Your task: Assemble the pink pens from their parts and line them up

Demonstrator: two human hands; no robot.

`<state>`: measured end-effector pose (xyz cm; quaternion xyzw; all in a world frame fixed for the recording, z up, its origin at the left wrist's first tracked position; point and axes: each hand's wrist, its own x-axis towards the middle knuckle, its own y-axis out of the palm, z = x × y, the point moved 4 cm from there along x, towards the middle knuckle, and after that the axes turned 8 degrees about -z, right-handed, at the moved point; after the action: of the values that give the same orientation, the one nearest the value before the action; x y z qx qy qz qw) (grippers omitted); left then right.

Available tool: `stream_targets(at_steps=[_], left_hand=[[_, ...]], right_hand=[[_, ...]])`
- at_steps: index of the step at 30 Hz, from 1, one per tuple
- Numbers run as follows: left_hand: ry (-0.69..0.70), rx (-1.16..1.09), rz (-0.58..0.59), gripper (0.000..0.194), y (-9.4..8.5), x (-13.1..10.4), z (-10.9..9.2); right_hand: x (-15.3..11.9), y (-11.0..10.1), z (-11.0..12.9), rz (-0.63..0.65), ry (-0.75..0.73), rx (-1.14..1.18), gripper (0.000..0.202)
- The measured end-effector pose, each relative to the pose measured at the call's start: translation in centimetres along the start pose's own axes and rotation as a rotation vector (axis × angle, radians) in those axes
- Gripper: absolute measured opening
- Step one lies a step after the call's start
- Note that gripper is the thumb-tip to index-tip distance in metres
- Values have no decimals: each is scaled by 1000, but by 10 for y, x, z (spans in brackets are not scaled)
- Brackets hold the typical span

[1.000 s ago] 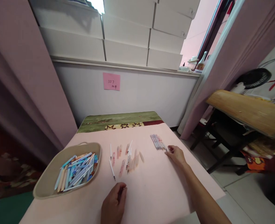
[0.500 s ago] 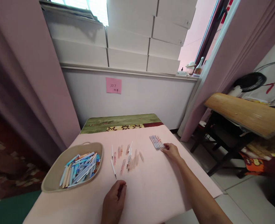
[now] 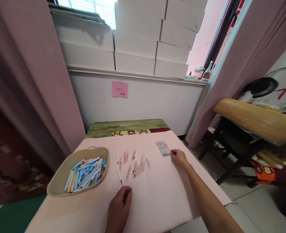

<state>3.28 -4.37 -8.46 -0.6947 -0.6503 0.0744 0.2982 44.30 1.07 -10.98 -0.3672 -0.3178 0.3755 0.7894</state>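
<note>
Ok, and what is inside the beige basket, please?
In the beige basket lies a jumbled heap of slim, pen-like pieces, mostly blue, with some tan and white ones. Pieces lower in the heap and the basket floor beneath it are covered.

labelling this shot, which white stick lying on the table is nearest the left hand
The lone slanting white stick, its dark tip just beyond the left hand; the other white sticks lie farther from that hand.
</note>
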Motion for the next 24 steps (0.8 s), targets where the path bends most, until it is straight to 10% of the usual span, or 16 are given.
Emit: stream_targets(at_steps=[16, 24], left_hand=[[-21, 21, 20, 17, 1, -7, -3], [-50, 42, 17, 18, 3, -6, -6]], right_hand=[[-15, -17, 8, -120, 69, 92, 42], [-15, 32, 114, -182, 60, 618, 45]])
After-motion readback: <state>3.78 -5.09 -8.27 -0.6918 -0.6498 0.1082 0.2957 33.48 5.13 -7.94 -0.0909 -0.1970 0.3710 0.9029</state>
